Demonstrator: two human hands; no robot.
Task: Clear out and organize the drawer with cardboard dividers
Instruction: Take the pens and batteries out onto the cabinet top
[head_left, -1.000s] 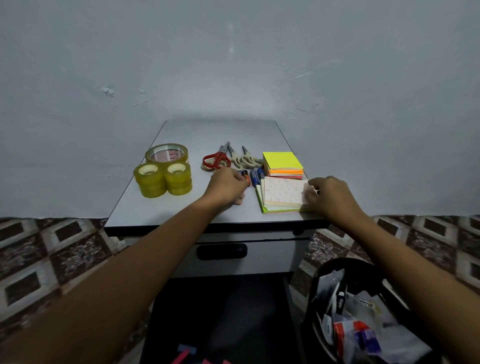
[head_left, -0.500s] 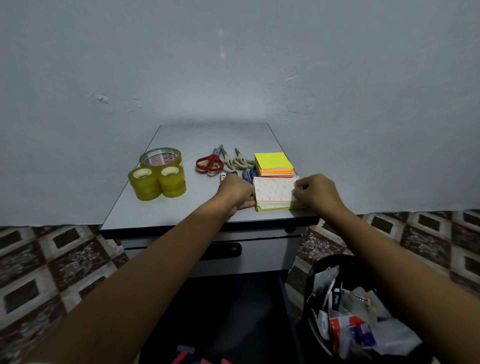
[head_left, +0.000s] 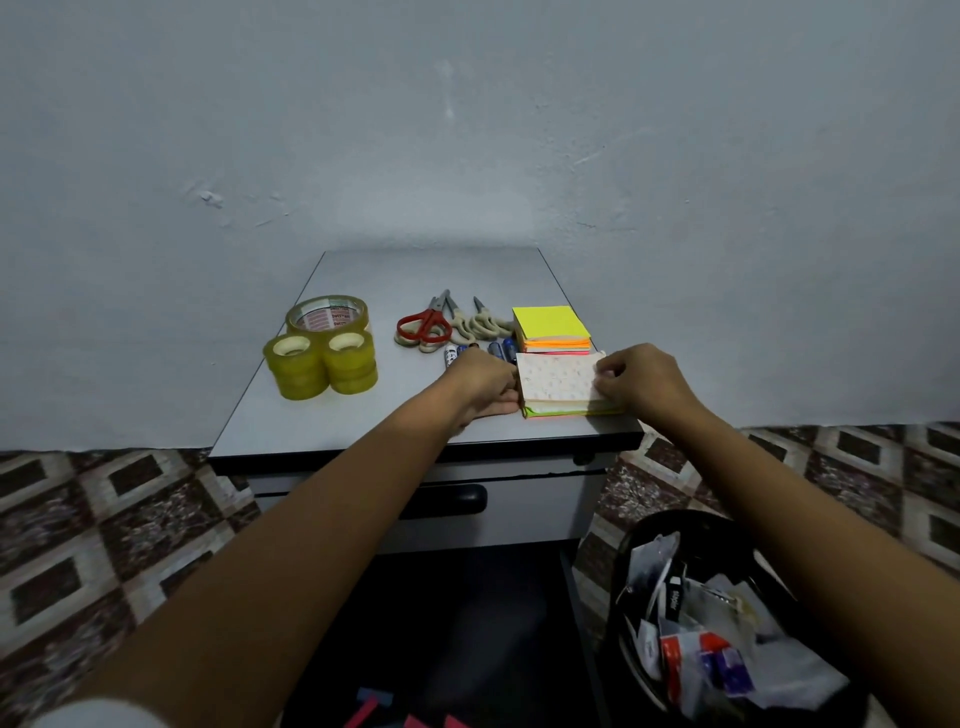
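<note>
As the paper stack (head_left: 558, 383) lay crosswise at the tabletop (head_left: 363, 415) front edge, right grip (head_left: 639, 382) pinched it, left grip (head_left: 483, 382) perhaps merely touching.

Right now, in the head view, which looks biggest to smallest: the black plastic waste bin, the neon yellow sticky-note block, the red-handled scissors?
1. Black plastic waste bin, largest, though it sits nearest the camera.
2. Neon yellow sticky-note block.
3. Red-handled scissors, only slightly smaller than the block; too close to rank firmly.
</note>
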